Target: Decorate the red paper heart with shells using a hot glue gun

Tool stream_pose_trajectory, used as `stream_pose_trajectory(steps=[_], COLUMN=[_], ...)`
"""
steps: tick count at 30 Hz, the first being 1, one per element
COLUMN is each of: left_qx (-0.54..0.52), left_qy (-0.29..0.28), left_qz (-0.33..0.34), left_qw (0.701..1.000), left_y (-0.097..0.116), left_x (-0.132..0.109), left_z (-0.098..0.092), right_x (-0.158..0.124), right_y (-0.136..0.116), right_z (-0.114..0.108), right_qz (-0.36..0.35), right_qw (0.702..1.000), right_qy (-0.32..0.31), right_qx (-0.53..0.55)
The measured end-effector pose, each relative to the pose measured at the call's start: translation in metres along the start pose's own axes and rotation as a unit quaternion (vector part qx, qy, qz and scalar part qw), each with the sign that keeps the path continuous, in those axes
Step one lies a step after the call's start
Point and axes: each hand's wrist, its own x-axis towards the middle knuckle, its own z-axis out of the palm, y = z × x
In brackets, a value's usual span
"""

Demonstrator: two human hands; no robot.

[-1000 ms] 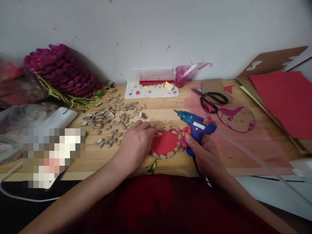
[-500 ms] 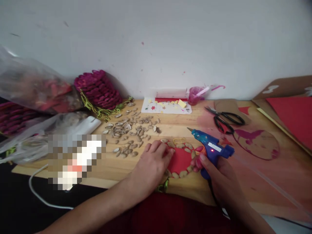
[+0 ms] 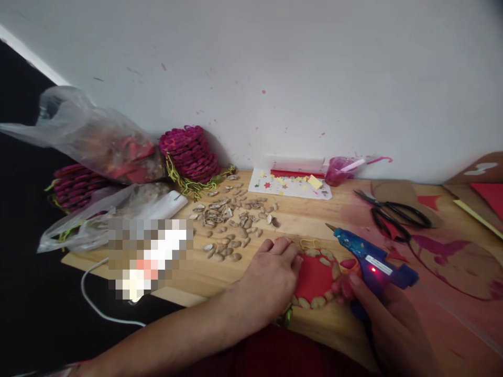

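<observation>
A red disc (image 3: 313, 277) edged with peanut shells lies on the wooden table. My left hand (image 3: 278, 269) rests over its left rim, fingers bent and closed on that edge; what lies under the fingertips is hidden. In my right hand (image 3: 387, 306) I grip a blue glue gun (image 3: 360, 253) with a lit red light. Its nozzle points up and left, above the table and apart from the disc. A yellow loop (image 3: 309, 242) sits at the disc's upper edge. Loose peanut shells (image 3: 223, 247) are scattered left of my left hand.
Black-handled scissors (image 3: 401, 214) lie beyond the glue gun, near a stained cardboard piece (image 3: 458, 267). A pink cup (image 3: 338, 170) and a star-covered sheet (image 3: 291, 191) stand by the wall. Left are purple woven baskets (image 3: 192, 154), plastic bags (image 3: 94, 136) and a white cord (image 3: 88, 293).
The view has turned left, so everything appears further right and lower. My left hand stays on the disc's rim, and the glue gun remains in my right hand.
</observation>
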Motion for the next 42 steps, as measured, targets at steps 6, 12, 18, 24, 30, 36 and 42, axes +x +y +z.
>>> stream_pose_trajectory(steps=[6,12,18,24,30,36,42], left_qx=[-0.013,-0.009,-0.008,-0.010,0.006,-0.029,-0.125], left_qy=[0.018,0.038,0.052,0.173,0.099,0.060,0.099], left_qz=[-0.002,0.011,0.018,-0.125,-0.222,-0.218,-0.248], left_qw=[1.000,0.999,0.998,0.977,0.970,0.974,0.956], left_y=[-0.001,-0.002,-0.005,-0.079,-0.143,-0.151,-0.143], left_x=[0.000,0.001,-0.007,-0.002,0.029,0.043,0.030], left_z=[0.002,0.007,-0.001,-0.028,-0.021,-0.007,-0.024], right_x=[0.000,-0.001,-0.001,0.000,0.000,-0.001,-0.001], right_y=[-0.005,-0.006,-0.006,-0.003,-0.004,-0.006,-0.005], right_z=[0.002,0.003,0.003,0.004,0.005,0.005,0.004], right_qz=[-0.007,-0.001,-0.010,-0.013,-0.009,-0.006,0.004], right_qw=[1.000,1.000,1.000,0.998,0.997,0.997,0.997], right_qy=[0.009,0.003,0.004,-0.005,0.003,0.006,-0.019], right_qx=[-0.010,0.019,0.025,0.056,0.071,0.075,0.078])
